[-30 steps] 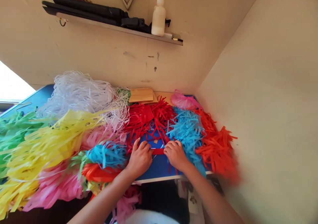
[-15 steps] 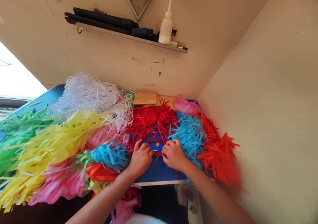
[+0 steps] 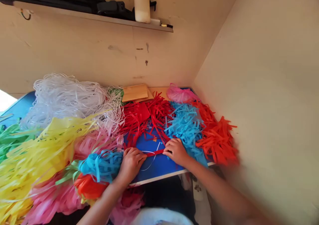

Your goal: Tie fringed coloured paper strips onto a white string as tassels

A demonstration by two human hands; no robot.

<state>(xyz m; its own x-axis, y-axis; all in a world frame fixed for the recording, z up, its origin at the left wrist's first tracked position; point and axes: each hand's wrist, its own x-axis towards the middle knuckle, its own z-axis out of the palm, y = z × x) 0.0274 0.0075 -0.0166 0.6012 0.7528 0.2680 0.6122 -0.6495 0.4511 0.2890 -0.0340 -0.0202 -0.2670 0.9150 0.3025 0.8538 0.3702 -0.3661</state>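
Between my two hands a narrow red strip (image 3: 155, 153) is stretched just above the blue tabletop (image 3: 152, 173). My left hand (image 3: 133, 160) is closed on the strip's left part, and the fingertips of my right hand (image 3: 175, 151) pinch its right part. A thin white string (image 3: 152, 163) curves under and around the strip. Behind my hands lies a heap of red fringed strips (image 3: 139, 117). Right beside my right hand is a pile of blue fringed strips (image 3: 185, 125). A blue fringed bundle (image 3: 101, 165) lies next to my left wrist.
Yellow strips (image 3: 54, 138), pink strips (image 3: 57, 195) and a white string heap (image 3: 67, 95) spread across the left. Orange-red strips (image 3: 219, 138) hang at the right edge by the wall. Brown paper (image 3: 136, 92) lies at the back. Above, a shelf (image 3: 99, 16) carries a white bottle (image 3: 142, 4).
My hands have moved apart, drawing the red strip out between them. The white string now shows as a loop there. The view has tilted lower and shifted right.
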